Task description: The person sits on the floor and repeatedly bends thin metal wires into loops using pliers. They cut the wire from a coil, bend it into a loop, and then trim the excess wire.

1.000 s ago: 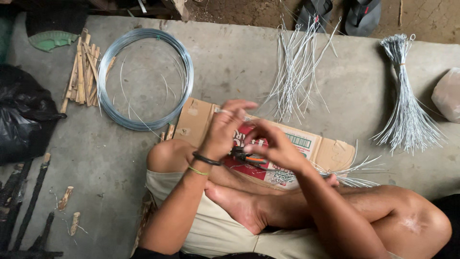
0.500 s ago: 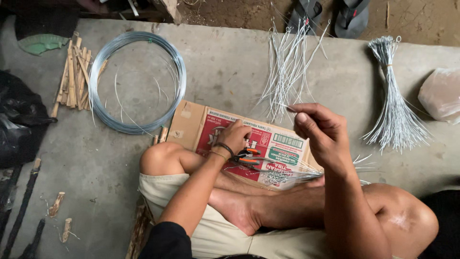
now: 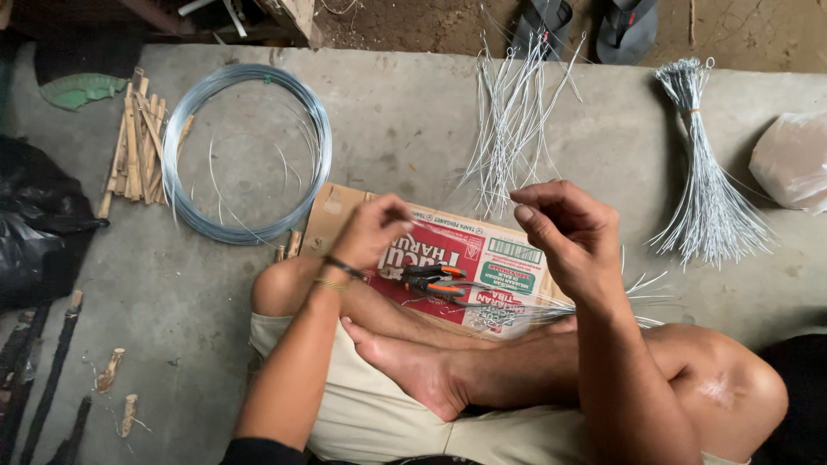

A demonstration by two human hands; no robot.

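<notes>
I sit cross-legged on a concrete floor with a flattened cardboard box [image 3: 510, 257] in front of my legs. Pliers with orange and black handles [image 3: 431, 281] lie on the cardboard. My left hand [image 3: 370, 232] hovers just above them, fingers curled, apart from the handles. My right hand [image 3: 564, 237] is raised over the cardboard's right part with the fingertips pinched together; whether a thin wire is between them is not visible. Several short cut wires [image 3: 525, 314] lie by my right shin.
A coil of grey wire [image 3: 185, 129] lies to the left, with wooden sticks [image 3: 133, 146] beside it. Loose straight wires [image 3: 508, 129] fan out ahead, and a tied wire bundle [image 3: 702, 189] lies to the right. A black bag [image 3: 34, 232], a pale plastic bag [image 3: 788, 159] and sandals [image 3: 586, 26] surround these.
Both hands were on the pliers a second ago. My right hand has lifted away to the right, and my left hand has come off the pliers, which now lie on the cardboard.
</notes>
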